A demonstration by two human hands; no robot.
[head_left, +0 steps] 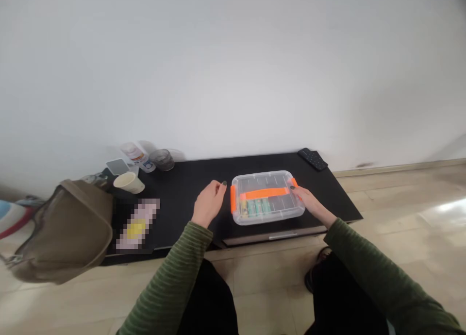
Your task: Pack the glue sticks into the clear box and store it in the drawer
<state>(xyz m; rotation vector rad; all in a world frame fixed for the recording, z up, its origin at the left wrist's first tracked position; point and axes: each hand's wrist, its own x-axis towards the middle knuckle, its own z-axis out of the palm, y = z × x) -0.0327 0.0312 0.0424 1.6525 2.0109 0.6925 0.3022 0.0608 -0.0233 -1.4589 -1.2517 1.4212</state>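
Observation:
A clear plastic storage box (pixel 269 218) with a lid, an orange handle (pixel 265 193) and orange side latches lies on the black table. Through its wall I see several small yellow and teal items (pixel 257 207) in a row; their kind is not clear. My right hand (pixel 309 201) is at the box's right end, thumb on the right latch (pixel 294 182), the other fingers mostly hidden. Left of the box, apart from the left latch (pixel 233 199), is my left hand (pixel 210 201). Its thumb stands away from loosely bent fingers, with nothing in it.
On the black table (pixel 182 199), a paper cup (pixel 128 182), a spray can (pixel 140 159), a glass (pixel 162 159) and a blurred-out pink item (pixel 138 224) stand or lie left. A brown bag (pixel 69 228) is at the left end. Dark remotes (pixel 313 159) lie back right, by the wall.

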